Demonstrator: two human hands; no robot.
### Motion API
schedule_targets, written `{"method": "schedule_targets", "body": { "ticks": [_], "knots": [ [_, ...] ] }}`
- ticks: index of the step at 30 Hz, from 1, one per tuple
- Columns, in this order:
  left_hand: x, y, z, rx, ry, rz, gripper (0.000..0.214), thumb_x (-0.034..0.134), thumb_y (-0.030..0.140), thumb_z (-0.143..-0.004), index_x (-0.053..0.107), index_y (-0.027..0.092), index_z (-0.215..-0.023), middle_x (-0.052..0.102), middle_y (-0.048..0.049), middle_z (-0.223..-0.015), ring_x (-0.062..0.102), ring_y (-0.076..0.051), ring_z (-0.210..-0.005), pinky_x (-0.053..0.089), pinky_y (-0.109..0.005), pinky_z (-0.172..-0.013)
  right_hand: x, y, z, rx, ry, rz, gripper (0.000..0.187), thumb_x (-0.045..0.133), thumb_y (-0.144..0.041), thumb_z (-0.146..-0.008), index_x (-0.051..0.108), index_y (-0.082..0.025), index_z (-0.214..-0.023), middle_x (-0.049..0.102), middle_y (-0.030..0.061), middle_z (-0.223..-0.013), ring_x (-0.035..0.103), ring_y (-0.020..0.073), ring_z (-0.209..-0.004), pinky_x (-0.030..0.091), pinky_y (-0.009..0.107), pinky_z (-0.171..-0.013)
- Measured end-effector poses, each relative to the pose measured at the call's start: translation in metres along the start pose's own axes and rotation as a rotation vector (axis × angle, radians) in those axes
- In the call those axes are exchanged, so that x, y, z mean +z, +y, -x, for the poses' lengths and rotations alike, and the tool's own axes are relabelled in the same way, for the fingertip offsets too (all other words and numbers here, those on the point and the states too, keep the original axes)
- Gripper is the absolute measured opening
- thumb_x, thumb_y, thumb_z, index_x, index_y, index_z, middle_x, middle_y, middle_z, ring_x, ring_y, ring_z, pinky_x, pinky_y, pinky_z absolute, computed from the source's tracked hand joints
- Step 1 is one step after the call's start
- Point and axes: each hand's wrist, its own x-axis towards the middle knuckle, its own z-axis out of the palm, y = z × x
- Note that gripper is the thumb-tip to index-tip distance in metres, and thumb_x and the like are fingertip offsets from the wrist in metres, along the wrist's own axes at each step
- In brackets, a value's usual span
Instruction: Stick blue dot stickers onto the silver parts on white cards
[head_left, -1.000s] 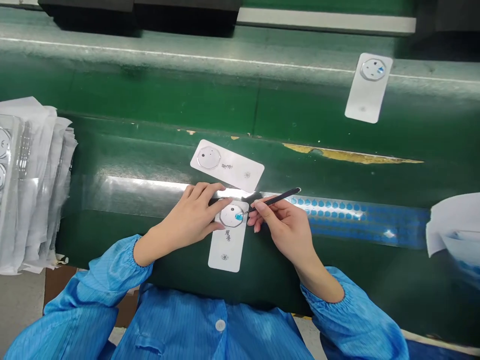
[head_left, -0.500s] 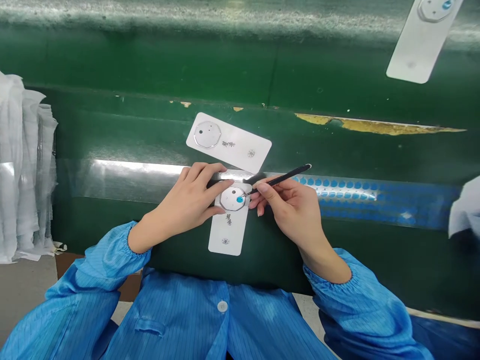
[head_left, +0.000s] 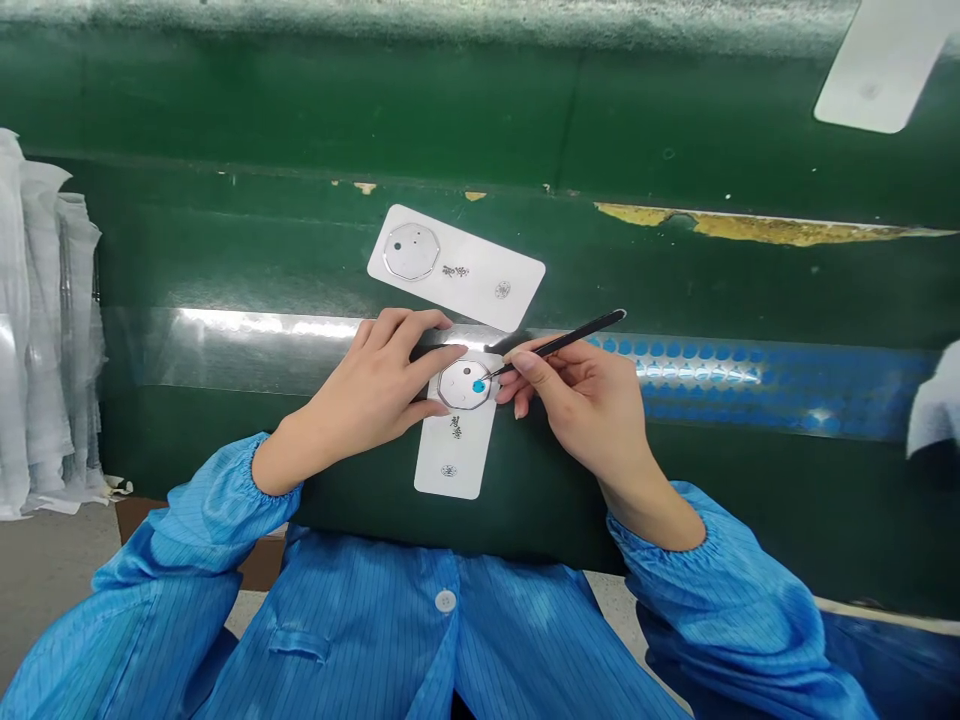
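A white rounded panel (head_left: 450, 460) with dark printed characters and a polygonal ring at its far end lies in front of me. My left hand (head_left: 367, 390) steadies it by its upper left side, the fingers bent around the ring end. In my right hand (head_left: 589, 400) a pair of dark tweezers (head_left: 577, 332) is pinched like a pen. Their tip touches or nearly touches a small blue round sticker (head_left: 478, 386) inside the ring, beside a dark hole. Just beyond lies a second similar panel (head_left: 480, 268), turned sideways, with no blue dot on it.
A clear film strip (head_left: 225, 350) runs across the green table (head_left: 360, 470), with rows of blue round stickers (head_left: 705, 362) on its right part. Whitish wrapping sheets (head_left: 49, 340) are stacked at left. Another white panel (head_left: 874, 85) lies at upper right; a white sheet (head_left: 937, 400) is at the right edge.
The view has shifted slightly, so the far right panel shows less. The tweezers' tip has moved a little toward the blue sticker's right edge. Both hands keep nearly the same place.
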Motion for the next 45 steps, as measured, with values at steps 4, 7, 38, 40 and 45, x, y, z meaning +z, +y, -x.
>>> {"method": "schedule_targets", "body": {
  "ticks": [4, 7, 38, 40, 45],
  "knots": [
    [-0.001, 0.006, -0.001, -0.002, -0.025, -0.038, 0.060, 0.075, 0.042, -0.096, 0.052, 0.019, -0.147, 0.048, -0.0200, -0.151, 0.045, -0.040, -0.133, 0.045, -0.057, -0.107, 0.000, 0.004, 0.003, -0.030, -0.002, 0.035, 0.038, 0.078, -0.058, -0.093, 0.074, -0.020, -0.091, 0.077, 0.0051, -0.075, 0.071, 0.0181, -0.055, 0.059, 0.029, -0.048],
    [-0.001, 0.019, -0.005, -0.049, -0.058, -0.080, 0.078, 0.084, 0.045, -0.088, 0.046, 0.013, -0.148, 0.052, -0.0230, -0.144, 0.048, -0.040, -0.128, 0.045, -0.053, -0.102, 0.000, 0.007, 0.005, -0.158, -0.008, 0.159, 0.029, 0.069, -0.050, -0.102, 0.073, -0.022, -0.095, 0.076, 0.0035, -0.074, 0.069, 0.0173, -0.054, 0.060, 0.031, -0.052],
    [0.017, 0.038, -0.012, -0.298, 0.184, 1.016, 0.050, 0.084, 0.031, -0.086, 0.046, 0.024, -0.118, 0.063, -0.0037, -0.110, 0.065, -0.016, -0.087, 0.050, -0.027, -0.067, 0.010, -0.004, 0.023, 0.014, -0.143, -0.109, 0.037, 0.077, -0.057, -0.092, 0.068, -0.021, -0.087, 0.065, 0.0000, -0.072, 0.058, 0.0146, -0.056, 0.043, 0.026, -0.048],
    [0.018, 0.040, -0.011, -0.297, 0.176, 0.997, 0.050, 0.083, 0.030, -0.087, 0.045, 0.024, -0.118, 0.063, -0.0042, -0.111, 0.065, -0.017, -0.088, 0.050, -0.027, -0.068, 0.011, -0.004, 0.023, 0.013, -0.138, -0.088, 0.040, 0.077, -0.059, -0.091, 0.066, -0.021, -0.084, 0.063, 0.0000, -0.070, 0.057, 0.0147, -0.056, 0.042, 0.027, -0.047],
    [0.022, 0.044, -0.008, -0.288, 0.189, 0.912, 0.049, 0.079, 0.028, -0.089, 0.043, 0.024, -0.122, 0.063, -0.0058, -0.115, 0.067, -0.019, -0.092, 0.051, -0.027, -0.068, 0.012, -0.003, 0.023, -0.019, -0.083, -0.016, 0.044, 0.077, -0.060, -0.090, 0.062, -0.020, -0.077, 0.057, -0.0013, -0.066, 0.051, 0.0130, -0.056, 0.039, 0.026, -0.048]
  ]
}}
